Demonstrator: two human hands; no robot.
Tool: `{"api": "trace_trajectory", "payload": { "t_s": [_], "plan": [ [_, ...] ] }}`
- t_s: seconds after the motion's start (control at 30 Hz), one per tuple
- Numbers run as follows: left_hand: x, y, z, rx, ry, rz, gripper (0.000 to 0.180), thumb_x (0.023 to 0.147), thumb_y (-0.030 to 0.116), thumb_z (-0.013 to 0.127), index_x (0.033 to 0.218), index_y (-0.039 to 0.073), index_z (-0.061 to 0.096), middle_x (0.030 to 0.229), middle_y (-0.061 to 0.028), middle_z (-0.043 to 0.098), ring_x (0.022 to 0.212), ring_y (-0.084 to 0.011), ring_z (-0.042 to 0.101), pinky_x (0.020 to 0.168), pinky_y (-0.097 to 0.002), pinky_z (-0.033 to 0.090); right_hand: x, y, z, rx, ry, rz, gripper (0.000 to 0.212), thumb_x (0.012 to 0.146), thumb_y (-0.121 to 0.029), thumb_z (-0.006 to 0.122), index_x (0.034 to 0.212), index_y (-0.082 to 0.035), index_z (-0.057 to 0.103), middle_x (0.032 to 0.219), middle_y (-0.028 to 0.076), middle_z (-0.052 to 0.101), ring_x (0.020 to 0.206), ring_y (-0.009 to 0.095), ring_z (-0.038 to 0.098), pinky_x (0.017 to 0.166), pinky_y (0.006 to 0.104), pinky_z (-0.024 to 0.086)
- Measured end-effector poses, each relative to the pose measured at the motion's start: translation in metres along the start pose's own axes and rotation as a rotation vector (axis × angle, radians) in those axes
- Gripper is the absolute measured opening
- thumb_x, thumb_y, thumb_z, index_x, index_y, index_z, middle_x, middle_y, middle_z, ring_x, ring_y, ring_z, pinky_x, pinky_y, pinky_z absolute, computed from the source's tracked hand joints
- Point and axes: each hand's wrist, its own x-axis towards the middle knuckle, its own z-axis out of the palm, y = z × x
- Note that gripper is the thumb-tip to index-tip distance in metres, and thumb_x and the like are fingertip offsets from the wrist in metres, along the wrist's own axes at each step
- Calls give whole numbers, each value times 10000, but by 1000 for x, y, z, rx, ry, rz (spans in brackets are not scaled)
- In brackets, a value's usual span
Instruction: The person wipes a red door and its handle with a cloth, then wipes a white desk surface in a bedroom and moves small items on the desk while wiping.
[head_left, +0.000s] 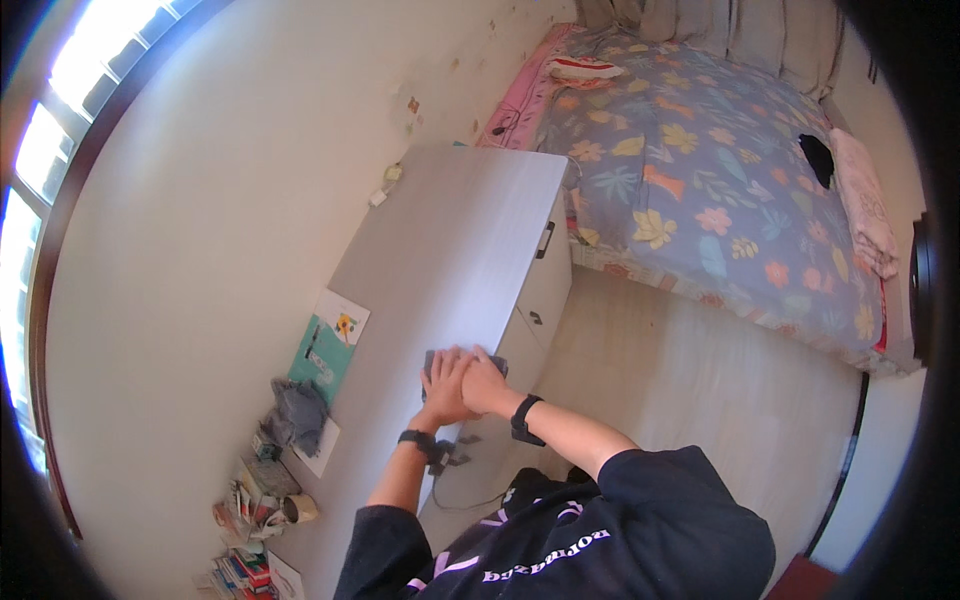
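Note:
Both of my hands lie close together on a dark grey cloth (429,361) at the right long edge of the pale grey desk (440,230). My left hand (447,388) rests flat on the cloth with its fingers stretched out. Against it, partly overlapping, is my right hand (485,384), laid flat with its fingers pointing away from me. Most of the cloth is hidden under the hands; its corners show on either side. Each wrist wears a black band.
Along the wall side of the desk lie a green-and-white booklet (325,350), a crumpled grey cloth (299,412), a small box (267,478) and stacked books (240,575). A black cable (465,507) hangs by the near edge. Beyond stands a bed with a floral cover (690,170).

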Motion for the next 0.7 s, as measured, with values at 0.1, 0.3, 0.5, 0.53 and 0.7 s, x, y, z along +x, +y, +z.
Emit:
{"api": "trace_trajectory", "payload": {
  "t_s": [0.1,0.3,0.5,0.53,0.7],
  "plan": [
    [28,4,-11,-10,-27,-7,1222,426,413,904,1462,276,270,1547,-103,187,1421,-434,103,1003,-729,148,16,19,-26,5,-236,44,524,857,-273,493,1324,-35,497,1338,174,525,1289,296,428,1074,516,243],
    [112,25,-38,9,-101,63,1275,371,394,926,1455,296,262,1548,-90,182,1422,-427,98,1015,-734,142,43,88,-40,-35,-89,93,580,855,-268,505,1381,-34,430,1381,149,491,1301,294,414,1079,504,249],
    [201,58,-58,-21,-110,93,1277,369,365,928,1462,293,270,1555,-79,188,1427,-415,92,1035,-718,103,74,172,-71,-58,-185,177,581,884,-256,471,1412,-30,383,1396,164,473,1321,314,401,1093,531,247],
    [217,61,-57,-32,-83,111,1272,372,362,927,1462,291,275,1554,-79,194,1427,-414,94,1037,-713,98,81,187,-75,-117,-229,192,587,889,-275,469,1417,-35,378,1417,164,450,1335,316,378,1092,538,248],
    [292,85,-68,-92,-27,171,1187,409,383,899,1440,297,316,1523,-110,264,1410,-420,173,1029,-721,134,106,261,-100,-102,-296,234,614,885,-312,479,1430,-52,366,1443,157,420,1352,311,353,1107,531,222]
  ]
}}
